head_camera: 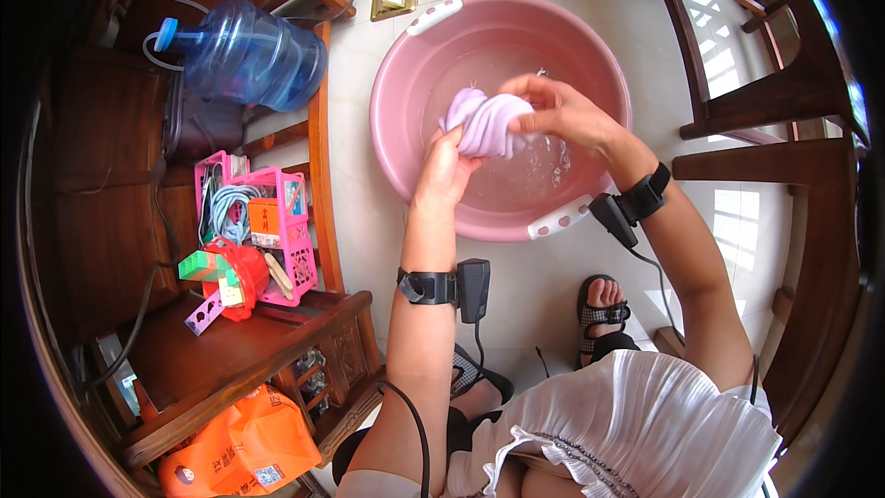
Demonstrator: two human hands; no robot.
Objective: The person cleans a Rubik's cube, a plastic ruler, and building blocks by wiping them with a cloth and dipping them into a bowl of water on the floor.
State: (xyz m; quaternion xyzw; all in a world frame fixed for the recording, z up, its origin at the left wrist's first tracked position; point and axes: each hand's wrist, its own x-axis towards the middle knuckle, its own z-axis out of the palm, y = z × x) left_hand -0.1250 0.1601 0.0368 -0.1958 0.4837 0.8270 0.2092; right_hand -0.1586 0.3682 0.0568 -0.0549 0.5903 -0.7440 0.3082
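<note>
A bunched, twisted lilac cloth (489,123) is held above a large round pink plastic basin (397,145) with shallow water in it. My left hand (448,167) grips the cloth's lower left side, its thumb pressed against the folds. My right hand (561,111) is at the cloth's right end, slightly blurred, with the thumb on the fabric and the fingers curved behind it; how firmly it holds cannot be told. Water drops or splashes show in the basin below the right hand. Each forearm bears a black strap with a small cabled box.
To the left, a wooden bench carries a blue water jug (242,55), a pink plastic basket (297,242) and a red container (242,273). An orange bag (242,443) lies below. A floor socket (394,0) with a plug sits behind the basin. Wooden chairs (767,162) stand right.
</note>
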